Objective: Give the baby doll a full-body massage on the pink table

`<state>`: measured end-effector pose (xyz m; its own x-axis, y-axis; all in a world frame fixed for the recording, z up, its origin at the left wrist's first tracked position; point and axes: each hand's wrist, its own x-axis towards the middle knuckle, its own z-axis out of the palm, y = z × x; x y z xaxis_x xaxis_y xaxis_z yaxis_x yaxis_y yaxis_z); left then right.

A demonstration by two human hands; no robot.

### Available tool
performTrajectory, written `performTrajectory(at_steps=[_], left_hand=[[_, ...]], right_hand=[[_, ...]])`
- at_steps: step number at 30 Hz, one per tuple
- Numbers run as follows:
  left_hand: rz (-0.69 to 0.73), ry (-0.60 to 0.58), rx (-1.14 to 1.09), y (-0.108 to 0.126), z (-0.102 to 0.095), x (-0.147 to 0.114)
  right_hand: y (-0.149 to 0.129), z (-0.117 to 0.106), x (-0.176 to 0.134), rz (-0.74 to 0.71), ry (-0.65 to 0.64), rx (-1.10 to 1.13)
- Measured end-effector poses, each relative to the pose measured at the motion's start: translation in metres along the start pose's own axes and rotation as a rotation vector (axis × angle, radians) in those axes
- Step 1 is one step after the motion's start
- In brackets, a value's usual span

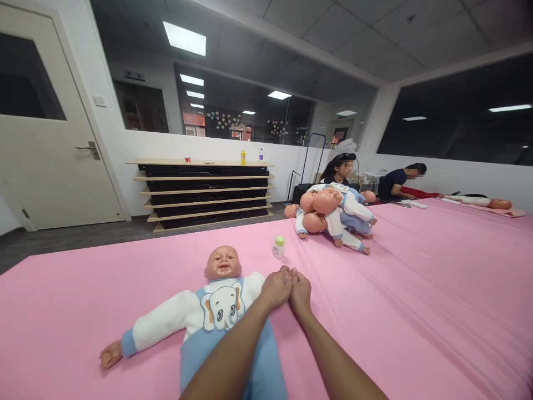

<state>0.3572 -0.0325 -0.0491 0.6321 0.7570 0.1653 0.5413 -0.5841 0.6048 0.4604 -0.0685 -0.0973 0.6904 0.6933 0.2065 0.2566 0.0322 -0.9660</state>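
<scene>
A baby doll (227, 303) lies on its back on the pink-covered table, dressed in a white top with an elephant face and blue trousers. Its arm on the left side of the view is stretched out to the side. The other arm reaches toward my hands. My left hand (276, 288) is closed around the end of that arm, and my right hand (300, 290) closes on the doll's hand (288, 273) from the other side. Only a little of the doll's hand shows between my thumbs. Just beyond stands a small white jar (278, 248) with a green lid.
A heap of dolls (333, 214) lies farther back on the pink sheet (416, 289). Behind the table, a person (339, 169) sits near the heap and another person (393, 183) leans forward at the right. Stacked shelves (204, 191) hold bottles along the wall.
</scene>
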Motion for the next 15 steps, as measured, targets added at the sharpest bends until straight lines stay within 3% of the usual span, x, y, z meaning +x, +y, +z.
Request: performTrajectory(at_steps=[6,15], left_hand=[[0.017,-0.001,0.034,0.0017,-0.0051,-0.0022],[-0.021,0.012,-0.045,-0.0044,0.0014,0.0018]], right_hand=[[0.0043,-0.0015,0.0025,-0.017,-0.044,0.126],[0.0069,-0.0076,0.0026,-0.033,-0.016,-0.121]])
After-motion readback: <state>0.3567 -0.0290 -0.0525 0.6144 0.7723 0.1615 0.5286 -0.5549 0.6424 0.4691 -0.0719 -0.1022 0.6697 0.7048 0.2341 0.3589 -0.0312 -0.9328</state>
